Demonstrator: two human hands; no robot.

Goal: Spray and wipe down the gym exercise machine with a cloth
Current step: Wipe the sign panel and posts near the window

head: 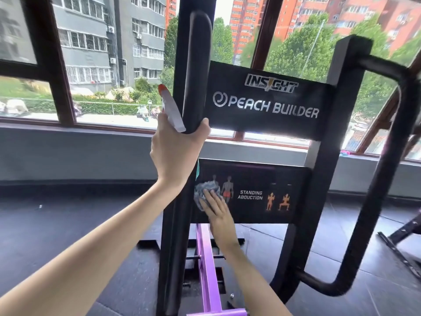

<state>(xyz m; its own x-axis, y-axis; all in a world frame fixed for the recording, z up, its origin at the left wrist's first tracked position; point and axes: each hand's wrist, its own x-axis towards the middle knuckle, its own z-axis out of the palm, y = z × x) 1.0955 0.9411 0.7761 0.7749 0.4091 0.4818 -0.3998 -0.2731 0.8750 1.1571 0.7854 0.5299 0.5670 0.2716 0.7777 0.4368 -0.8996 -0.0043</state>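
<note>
The black exercise machine (264, 103) fills the middle, with a "PEACH BUILDER" panel above and a "STANDING ABDUCTION" picture panel (262, 192) below. My left hand (175, 151) is raised against the machine's black upright post (196, 71). It holds a white spray bottle with a red tip (170, 106) against that post, thumb hooked round the post's right side. My right hand (216, 210) lies with straight fingers on a crumpled grey cloth (205, 190) and presses it onto the left end of the picture panel.
A purple bar (206, 258) runs down from under the lower panel toward me. A curved black tube frame (391, 179) loops on the right. Dark rubber floor lies around the base. A low grey wall and large windows stand behind the machine.
</note>
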